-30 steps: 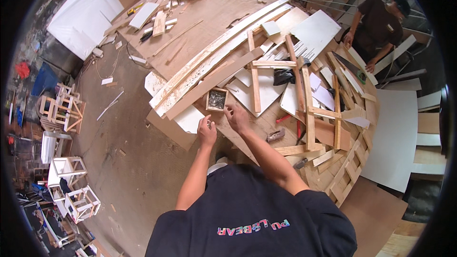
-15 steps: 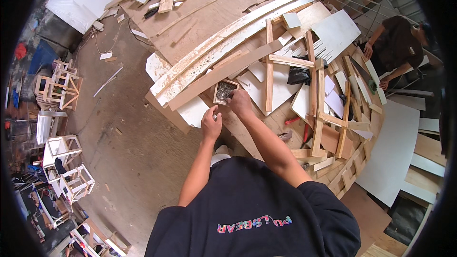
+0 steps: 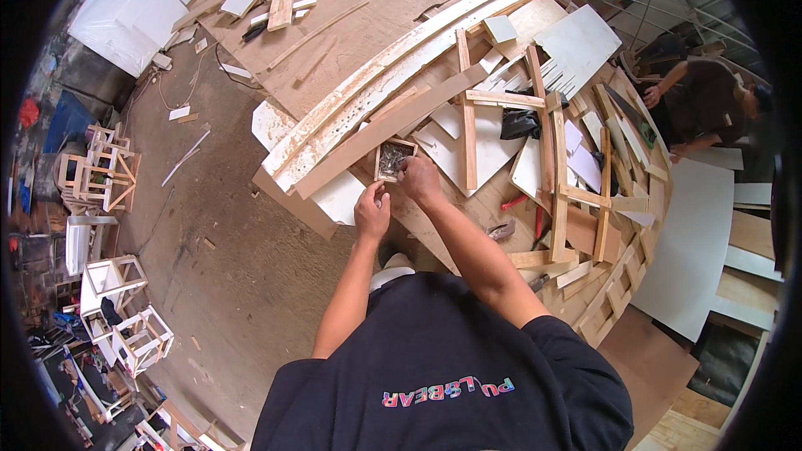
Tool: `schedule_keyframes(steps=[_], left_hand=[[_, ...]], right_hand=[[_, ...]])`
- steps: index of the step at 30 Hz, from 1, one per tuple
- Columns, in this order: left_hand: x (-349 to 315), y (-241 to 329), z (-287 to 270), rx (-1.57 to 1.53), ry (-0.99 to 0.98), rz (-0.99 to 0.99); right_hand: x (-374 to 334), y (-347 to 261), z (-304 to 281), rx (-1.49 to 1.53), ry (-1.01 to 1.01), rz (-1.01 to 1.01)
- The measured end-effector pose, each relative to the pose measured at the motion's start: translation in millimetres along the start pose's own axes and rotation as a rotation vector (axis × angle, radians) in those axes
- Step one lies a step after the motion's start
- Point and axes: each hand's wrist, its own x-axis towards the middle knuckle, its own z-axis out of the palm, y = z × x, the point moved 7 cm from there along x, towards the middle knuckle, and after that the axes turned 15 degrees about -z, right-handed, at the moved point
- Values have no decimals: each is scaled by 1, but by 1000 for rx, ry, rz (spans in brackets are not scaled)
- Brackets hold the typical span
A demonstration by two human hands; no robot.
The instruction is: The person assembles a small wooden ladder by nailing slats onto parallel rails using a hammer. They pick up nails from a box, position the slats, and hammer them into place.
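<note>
A small square wooden box (image 3: 392, 159) filled with dark small parts, likely nails, sits on the workbench (image 3: 401, 0) next to a long wooden plank (image 3: 393, 129). My right hand (image 3: 419, 179) reaches into the box's near right corner, fingers pinched among the parts. Just below the box, my left hand (image 3: 373, 211) is curled, fingertips together, apparently holding something tiny that I cannot make out.
Wooden frames (image 3: 576, 192), slats and white panels (image 3: 576, 42) cover the bench to the right. A hammer (image 3: 502, 231) and a red-handled tool (image 3: 515, 202) lie near my right arm. Another person (image 3: 706, 100) bends at the far right. Small white stools (image 3: 117, 284) stand on the floor at left.
My head has tilted, shifting the whole view. Both hands stayed at the small box; my right hand has dipped into it while my left hand drew slightly back toward me.
</note>
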Motion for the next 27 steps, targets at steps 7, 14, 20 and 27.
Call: schedule_keyframes(steps=[7, 14, 20, 27], left_hand=[[8, 9, -12, 41, 19, 17], [15, 14, -12, 97, 0, 84], [12, 13, -20, 101, -9, 84], [10, -2, -27, 65, -25, 37]], right_hand=[[1, -12, -9, -25, 46, -7], [10, -28, 10, -276, -37, -386], [16, -15, 24, -293, -151, -474], [9, -23, 13, -201, -24, -528]])
